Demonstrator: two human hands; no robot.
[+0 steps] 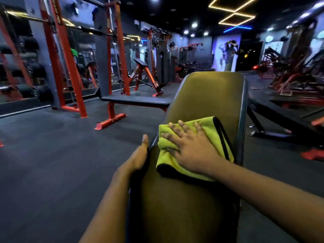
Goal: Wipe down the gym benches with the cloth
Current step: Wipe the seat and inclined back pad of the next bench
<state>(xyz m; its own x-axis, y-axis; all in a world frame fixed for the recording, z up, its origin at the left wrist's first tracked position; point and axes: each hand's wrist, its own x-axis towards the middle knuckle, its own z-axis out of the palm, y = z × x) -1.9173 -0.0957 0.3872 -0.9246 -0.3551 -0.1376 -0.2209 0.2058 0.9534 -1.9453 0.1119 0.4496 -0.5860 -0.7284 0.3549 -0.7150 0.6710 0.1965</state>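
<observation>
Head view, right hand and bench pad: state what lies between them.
In the head view, the folded yellow-green cloth lies between them: the right hand presses flat on it, and it rests on the bench pad.

The gym is dimly lit. Light is given by small white ceiling spotlights [194,25], by yellow LED strips [233,14] set in rectangles on the black ceiling, and by a short blue strip [237,28]. The spotlights are blown out. A dull sheen is thrown along the padded surface [206,99], whose near part is left in shadow. The yellow-green cloth [212,132] is rendered brightest. The machines [294,71] at the far right are smeared by blur. The red rack uprights [68,67] are bent by wide-angle distortion.
</observation>
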